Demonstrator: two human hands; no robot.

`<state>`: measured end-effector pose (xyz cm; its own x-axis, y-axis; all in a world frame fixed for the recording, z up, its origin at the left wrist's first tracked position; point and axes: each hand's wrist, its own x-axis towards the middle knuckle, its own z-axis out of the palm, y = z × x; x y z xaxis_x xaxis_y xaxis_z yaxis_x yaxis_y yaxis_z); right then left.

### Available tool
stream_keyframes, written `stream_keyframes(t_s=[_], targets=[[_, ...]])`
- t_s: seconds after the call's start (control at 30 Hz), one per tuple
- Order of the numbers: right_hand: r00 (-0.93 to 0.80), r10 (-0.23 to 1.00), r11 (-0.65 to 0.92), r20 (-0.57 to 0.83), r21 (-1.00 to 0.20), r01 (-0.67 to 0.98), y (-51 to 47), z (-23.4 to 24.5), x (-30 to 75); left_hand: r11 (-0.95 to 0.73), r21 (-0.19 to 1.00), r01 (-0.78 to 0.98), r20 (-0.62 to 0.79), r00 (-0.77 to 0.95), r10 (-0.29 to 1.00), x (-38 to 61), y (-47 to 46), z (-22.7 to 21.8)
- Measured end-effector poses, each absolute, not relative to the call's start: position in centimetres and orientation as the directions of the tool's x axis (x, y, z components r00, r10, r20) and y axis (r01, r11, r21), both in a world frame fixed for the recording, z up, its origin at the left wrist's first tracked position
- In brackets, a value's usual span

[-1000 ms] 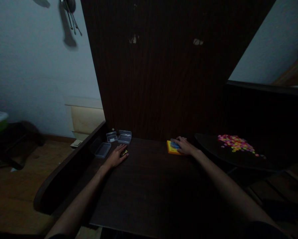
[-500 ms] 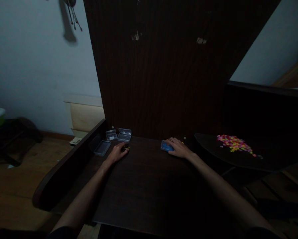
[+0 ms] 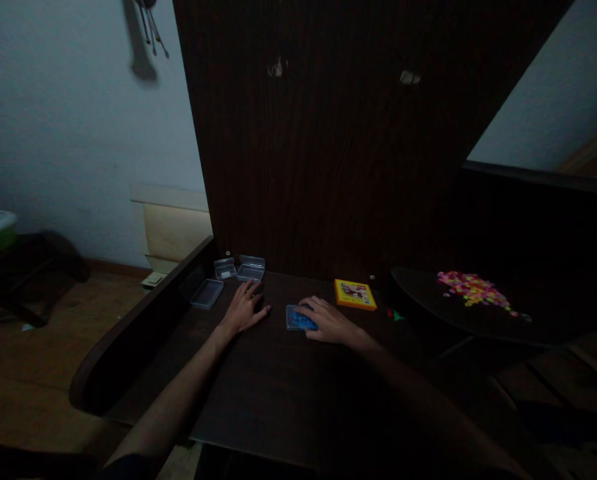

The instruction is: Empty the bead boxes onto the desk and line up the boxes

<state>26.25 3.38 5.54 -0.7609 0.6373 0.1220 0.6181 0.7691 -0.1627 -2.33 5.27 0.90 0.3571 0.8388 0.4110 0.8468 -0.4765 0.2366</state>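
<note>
Flat and loosely spread, the right hand (image 3: 328, 322) lies over a blue case (image 3: 295, 318) in the middle of the desk (image 3: 278, 390), pressing rather than pinching, likely so it cannot slide. At the case's 9 o'clock the left hand (image 3: 246, 308) rests palm-down, fingers fanned, holding nothing visible, close to clear boxes (image 3: 206, 293) at 10 o'clock. A yellow box (image 3: 355, 294) at 1 o'clock and heaped beads (image 3: 471, 289) at 3 o'clock sit aside, leaving working room.

The dark table (image 3: 288, 393) bears clear boxes (image 3: 251, 268), a blue tray (image 3: 295, 319) (perhaps plastic), a yellow box (image 3: 355, 294).
</note>
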Motion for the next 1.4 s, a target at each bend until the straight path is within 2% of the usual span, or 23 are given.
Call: stream_keyframes(t_s=[0.17,0.23,0.33,0.5,0.83,0.9,1.03,1.1,1.2,1.4], targets=[[-0.760,0.635,0.771,0.137,-0.179,0.611,2.1,5.0,25.9,-0.474,0.286,0.833,0.518,0.282,0.807,-2.8,4.4,1.3],[-0.767,0.628,0.775,0.130,-0.186,0.603,1.8,4.6,25.8,-0.518,0.332,0.789,0.525,0.302,0.796,-3.0,3.2,1.5],[-0.774,0.616,0.784,0.146,-0.214,0.583,1.5,3.9,25.7,-0.581,0.452,0.677,0.426,0.408,0.807,-2.8,0.9,1.6],[-0.777,0.578,0.813,0.250,-0.259,0.521,1.5,1.9,25.2,-0.557,0.580,0.594,0.293,0.487,0.823,-0.7,-1.3,0.9],[-0.755,0.522,0.852,0.398,-0.293,0.435,0.9,-1.8,25.0,-0.606,0.606,0.516,0.336,0.524,0.782,1.6,-0.5,0.2],[-0.789,0.472,0.882,0.395,-0.189,0.433,0.9,-2.0,25.2,-0.606,0.611,0.509,0.341,0.523,0.782,1.7,-0.6,0.1],[-0.917,0.276,0.899,0.287,0.259,0.352,1.5,-1.5,25.3,-0.574,0.653,0.494,0.346,0.479,0.806,1.7,-0.6,-0.1],[-0.948,0.207,0.863,0.241,0.411,0.293,1.8,-1.2,25.2,-0.548,0.683,0.483,0.350,0.442,0.826,1.6,-0.6,-0.1],[-0.955,0.170,0.827,0.245,0.491,0.273,2.1,-1.1,24.9,-0.519,0.726,0.452,0.355,0.400,0.845,1.5,-0.5,0.0],[-0.945,0.172,0.831,0.278,0.474,0.291,2.4,-1.2,24.6,-0.480,0.775,0.412,0.344,0.364,0.866,1.4,-0.5,0.3]])
